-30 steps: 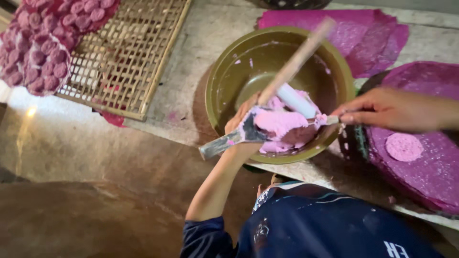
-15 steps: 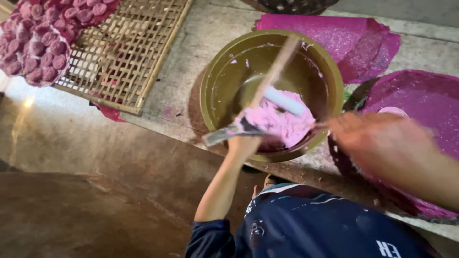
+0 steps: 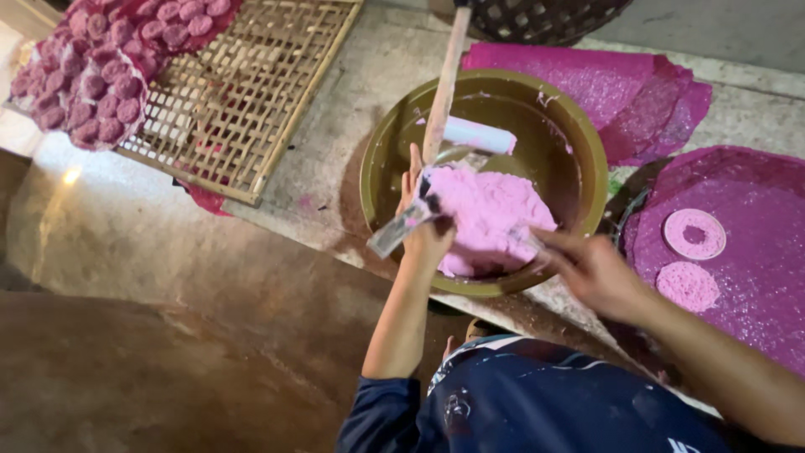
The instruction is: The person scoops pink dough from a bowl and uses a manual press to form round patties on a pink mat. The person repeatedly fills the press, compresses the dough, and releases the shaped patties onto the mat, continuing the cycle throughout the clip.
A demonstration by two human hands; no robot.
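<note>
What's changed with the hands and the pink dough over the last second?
The right hand came off the purple tray side and now reaches into the bowl at the dough. The left hand dropped lower against the dough, keeping its grip on the scraper. The wooden stick now stands steeper. Bowl, bamboo rack and purple sheets stayed put.

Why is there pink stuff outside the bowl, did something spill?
A little. Faint pink smudges mark the concrete ledge beside the olive bowl, and a pink scrap pokes out from under the bamboo rack. The pink dough itself sits inside the bowl, under the left hand and right hand.
</note>
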